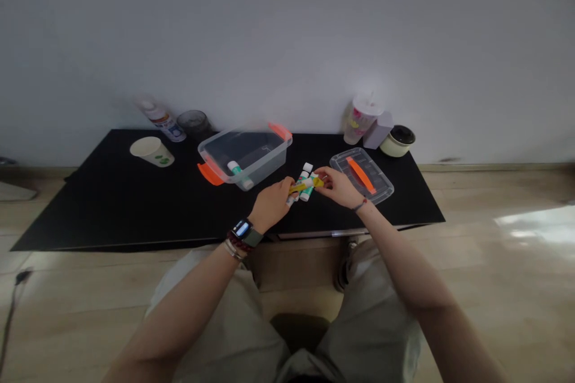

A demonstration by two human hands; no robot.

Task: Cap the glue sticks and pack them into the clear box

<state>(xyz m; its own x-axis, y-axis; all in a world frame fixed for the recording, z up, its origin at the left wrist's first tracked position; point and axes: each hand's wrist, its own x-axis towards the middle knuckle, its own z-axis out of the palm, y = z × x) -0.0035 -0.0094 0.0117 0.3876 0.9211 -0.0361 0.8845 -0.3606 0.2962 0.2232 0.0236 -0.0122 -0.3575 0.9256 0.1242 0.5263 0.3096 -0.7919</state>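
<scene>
My left hand [269, 204] and my right hand [335, 187] meet over the black tabletop [117, 197], both pinching a glue stick with a yellow label [305, 185]. Just behind it, close to my fingers, lie several white-capped glue sticks with green bands [303, 185], partly hidden by my hands. A clear plastic box with orange clip handles [245, 158] stands to the left, with another glue stick [239, 174] leaning inside it. To the right of my right hand lies the box's clear lid with an orange strip [362, 175].
Along the wall stand a spray bottle [162, 121], a dark jar [194, 124], a plastic cup with a straw [362, 119], a lilac box [378, 130] and a cream pot with a black lid [398, 140]. A paper cup [151, 151] lies on its side at the left.
</scene>
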